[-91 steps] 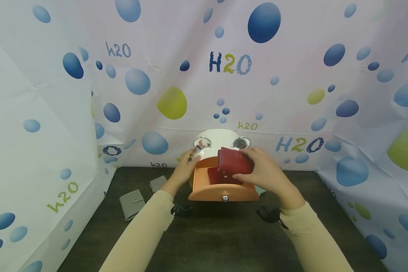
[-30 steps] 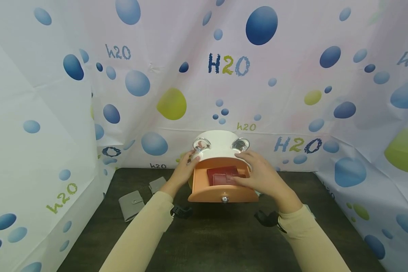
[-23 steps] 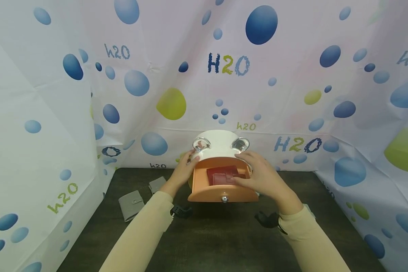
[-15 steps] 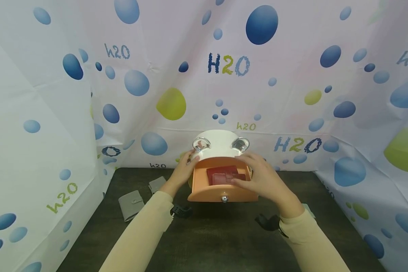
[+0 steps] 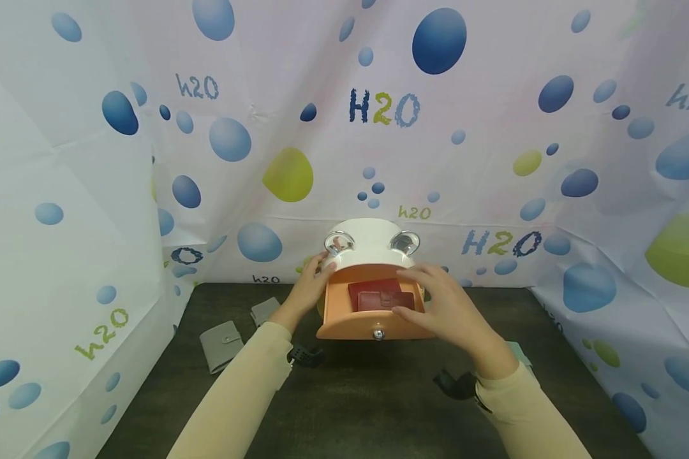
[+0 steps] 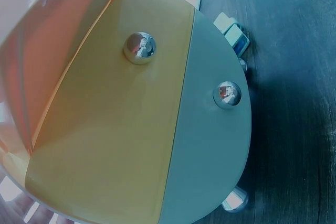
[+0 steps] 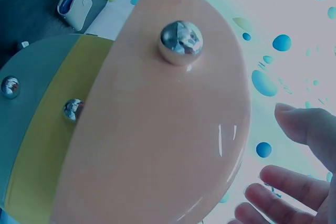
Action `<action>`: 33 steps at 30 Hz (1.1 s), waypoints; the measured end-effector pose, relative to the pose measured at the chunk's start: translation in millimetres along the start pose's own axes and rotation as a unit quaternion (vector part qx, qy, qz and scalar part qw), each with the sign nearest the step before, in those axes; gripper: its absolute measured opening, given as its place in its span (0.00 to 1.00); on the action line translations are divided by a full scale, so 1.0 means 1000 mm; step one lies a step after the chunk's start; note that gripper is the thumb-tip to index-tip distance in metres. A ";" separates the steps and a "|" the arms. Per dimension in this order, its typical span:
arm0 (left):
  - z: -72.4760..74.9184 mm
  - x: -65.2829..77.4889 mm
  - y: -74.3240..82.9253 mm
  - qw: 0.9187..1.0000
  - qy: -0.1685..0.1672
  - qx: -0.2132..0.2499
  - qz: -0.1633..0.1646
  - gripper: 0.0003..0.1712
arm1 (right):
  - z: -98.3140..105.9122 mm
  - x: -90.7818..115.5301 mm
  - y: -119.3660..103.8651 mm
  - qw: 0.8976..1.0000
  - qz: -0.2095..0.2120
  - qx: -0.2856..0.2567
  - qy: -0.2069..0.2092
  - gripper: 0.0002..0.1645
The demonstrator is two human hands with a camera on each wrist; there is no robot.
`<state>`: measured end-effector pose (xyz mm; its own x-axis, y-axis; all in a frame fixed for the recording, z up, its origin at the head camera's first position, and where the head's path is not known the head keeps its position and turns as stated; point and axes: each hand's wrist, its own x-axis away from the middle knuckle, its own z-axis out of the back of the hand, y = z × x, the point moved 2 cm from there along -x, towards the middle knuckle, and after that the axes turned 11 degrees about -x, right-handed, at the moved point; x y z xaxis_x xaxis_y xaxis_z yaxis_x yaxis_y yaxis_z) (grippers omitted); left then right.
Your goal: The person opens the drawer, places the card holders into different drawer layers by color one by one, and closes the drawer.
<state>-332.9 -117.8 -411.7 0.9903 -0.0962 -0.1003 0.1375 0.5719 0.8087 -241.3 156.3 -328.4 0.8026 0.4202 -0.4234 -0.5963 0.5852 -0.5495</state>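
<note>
A grey wallet (image 5: 222, 344) is lying at left. The left hand (image 5: 305, 290) is touching the white-topped cabinet (image 5: 369, 245); I cannot tell whether it is gripping. Inside the pulled-out orange drawer (image 5: 347, 329), a red wallet (image 5: 373, 285) is lying far, a burgundy wallet (image 5: 373, 301) nearer; settling both flat below the rim should be working best. The right hand (image 5: 450, 312) is hovering at right, released, fingers spread.

Smooth, glossy drawer front (image 7: 157, 124), mirror-bright metal knob (image 7: 181, 40); the nearer red wallet (image 5: 373, 301) is perhaps leather.
</note>
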 end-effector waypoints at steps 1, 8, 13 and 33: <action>0.000 0.000 0.000 1.000 0.000 0.000 -0.001 0.38 | 0.000 0.001 -0.001 1.000 0.003 0.002 0.004 0.38; -0.001 -0.001 -0.002 1.000 0.003 0.002 0.000 0.38 | -0.005 0.012 -0.005 0.999 0.006 0.004 0.041 0.32; 0.000 0.000 -0.003 1.000 0.001 0.004 0.002 0.38 | -0.011 0.019 -0.005 0.997 0.011 -0.016 0.072 0.29; 0.002 0.000 -0.001 1.000 -0.002 0.008 -0.002 0.40 | -0.032 0.039 -0.004 0.990 0.043 -0.038 0.130 0.25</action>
<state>-332.9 -119.9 -411.9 0.9897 -0.1014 -0.1013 0.1409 0.5578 0.8180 -207.9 148.2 -365.5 0.7227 0.2684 -0.6369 -0.6704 0.4962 -0.5516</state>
